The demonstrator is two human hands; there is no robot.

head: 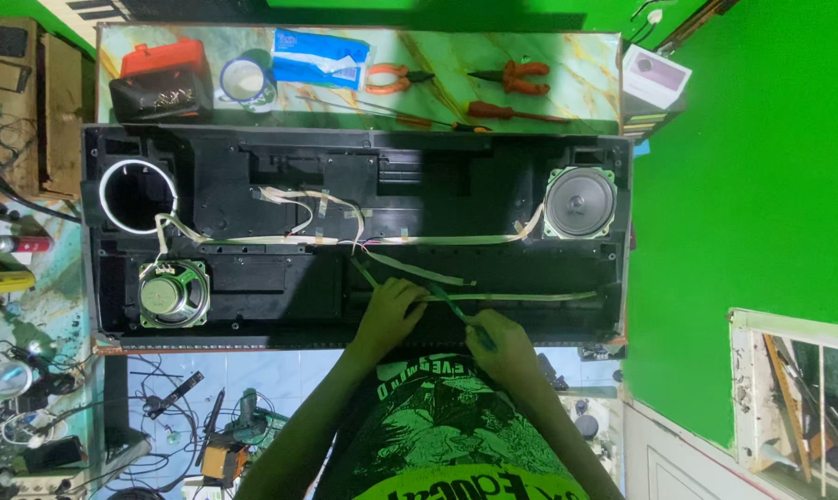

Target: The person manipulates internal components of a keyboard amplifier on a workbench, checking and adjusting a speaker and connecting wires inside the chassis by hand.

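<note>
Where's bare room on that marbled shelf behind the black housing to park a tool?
On the marbled shelf, bare patches lie right of the red-handled pliers and between the blue packet and the red screwdriver. Its left end is crowded: red-and-black case, tape roll. Left hand and right hand occupy the black housing's near edge.

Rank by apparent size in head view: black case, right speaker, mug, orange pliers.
1. Black case
2. Right speaker
3. Mug and orange pliers: look about alike, so not ranked.

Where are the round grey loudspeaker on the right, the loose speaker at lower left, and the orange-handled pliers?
Round grey loudspeaker (580, 202), head view, cone centre.
Loose speaker (172, 294), head view, magnet back.
Orange-handled pliers (516, 77), head view, handles.
</note>
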